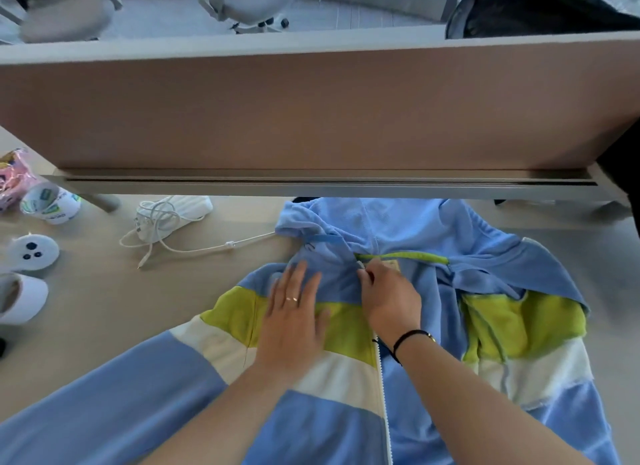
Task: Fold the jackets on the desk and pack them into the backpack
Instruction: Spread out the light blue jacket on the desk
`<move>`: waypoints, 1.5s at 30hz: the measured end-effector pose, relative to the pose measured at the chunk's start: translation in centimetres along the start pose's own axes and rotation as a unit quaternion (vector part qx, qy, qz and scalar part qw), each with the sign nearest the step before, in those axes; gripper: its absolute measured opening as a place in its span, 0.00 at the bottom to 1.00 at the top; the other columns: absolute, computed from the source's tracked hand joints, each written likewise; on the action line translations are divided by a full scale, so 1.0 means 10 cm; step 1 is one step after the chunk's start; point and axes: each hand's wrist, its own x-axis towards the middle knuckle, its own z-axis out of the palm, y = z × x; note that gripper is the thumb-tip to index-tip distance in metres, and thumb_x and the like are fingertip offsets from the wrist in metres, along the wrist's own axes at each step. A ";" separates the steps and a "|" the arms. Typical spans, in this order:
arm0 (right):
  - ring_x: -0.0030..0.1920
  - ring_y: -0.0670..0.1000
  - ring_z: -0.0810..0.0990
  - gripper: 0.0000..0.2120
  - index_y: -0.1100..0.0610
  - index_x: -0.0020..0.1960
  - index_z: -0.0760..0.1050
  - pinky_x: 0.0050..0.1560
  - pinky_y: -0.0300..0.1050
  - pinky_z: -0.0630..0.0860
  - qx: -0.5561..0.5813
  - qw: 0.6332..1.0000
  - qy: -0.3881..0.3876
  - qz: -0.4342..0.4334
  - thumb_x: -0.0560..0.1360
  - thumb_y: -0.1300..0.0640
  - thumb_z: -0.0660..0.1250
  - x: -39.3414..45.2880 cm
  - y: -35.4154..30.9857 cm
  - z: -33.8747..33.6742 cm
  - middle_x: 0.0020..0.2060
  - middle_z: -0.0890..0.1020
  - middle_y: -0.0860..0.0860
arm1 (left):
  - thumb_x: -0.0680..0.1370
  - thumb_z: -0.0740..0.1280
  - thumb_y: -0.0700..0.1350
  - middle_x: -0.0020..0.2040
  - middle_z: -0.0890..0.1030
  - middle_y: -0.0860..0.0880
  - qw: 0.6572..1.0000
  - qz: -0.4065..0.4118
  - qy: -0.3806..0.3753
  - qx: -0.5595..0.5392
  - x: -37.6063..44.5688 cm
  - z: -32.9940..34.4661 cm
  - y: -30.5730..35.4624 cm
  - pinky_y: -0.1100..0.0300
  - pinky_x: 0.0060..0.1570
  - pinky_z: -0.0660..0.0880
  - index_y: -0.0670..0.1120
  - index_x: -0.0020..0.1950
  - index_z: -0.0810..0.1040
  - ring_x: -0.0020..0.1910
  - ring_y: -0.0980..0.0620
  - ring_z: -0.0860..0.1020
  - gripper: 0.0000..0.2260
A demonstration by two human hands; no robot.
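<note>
Left hand (pixel 294 320) lies flat, fingers spread; right hand (pixel 389 300) pinches.

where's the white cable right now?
Head view, left of centre: the white cable lies coiled on the desk, just left of the blue jacket's hood, below the divider panel.

The desk (pixel 104 301) surface left of the jacket (pixel 408 388) is bare up to the white cable (pixel 194 248). The partition panel (pixel 311 118) blocks forward reach; cups (pixel 52 204) crowd the far left edge
</note>
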 end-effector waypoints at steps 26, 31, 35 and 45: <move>0.78 0.57 0.62 0.35 0.47 0.78 0.64 0.71 0.77 0.54 -0.197 0.966 0.019 -0.167 0.76 0.32 0.59 -1.65 0.79 0.48 0.79 0.62 0.54 | 0.80 0.49 0.68 0.83 0.49 0.44 0.992 0.003 -0.119 0.046 -0.32 0.12 0.14 0.35 0.76 0.46 0.55 0.81 0.57 0.81 0.41 0.49 0.31; 0.80 0.58 0.56 0.37 0.50 0.81 0.56 0.71 0.76 0.54 -0.208 0.963 -0.004 -0.174 0.77 0.34 0.57 -1.65 0.81 0.47 0.81 0.56 0.53 | 0.82 0.46 0.65 0.83 0.50 0.43 0.988 -0.014 -0.147 0.043 -1.01 0.17 0.46 0.39 0.75 0.49 0.52 0.81 0.59 0.81 0.41 0.53 0.30; 0.81 0.57 0.51 0.35 0.49 0.81 0.54 0.73 0.75 0.51 -0.209 0.965 -0.009 -0.160 0.80 0.32 0.50 -1.63 0.77 0.47 0.81 0.54 0.51 | 0.81 0.47 0.66 0.83 0.50 0.43 0.988 -0.050 -0.138 0.041 -1.29 0.04 0.31 0.41 0.76 0.49 0.50 0.82 0.57 0.81 0.41 0.52 0.33; 0.80 0.57 0.55 0.36 0.56 0.79 0.62 0.75 0.69 0.53 -0.213 0.952 0.035 -0.217 0.78 0.38 0.60 -2.48 0.59 0.77 0.81 0.56 0.54 | 0.80 0.53 0.66 0.82 0.55 0.44 0.991 0.019 -0.129 0.030 -1.77 -0.17 -0.64 0.51 0.79 0.47 0.45 0.81 0.60 0.81 0.45 0.51 0.35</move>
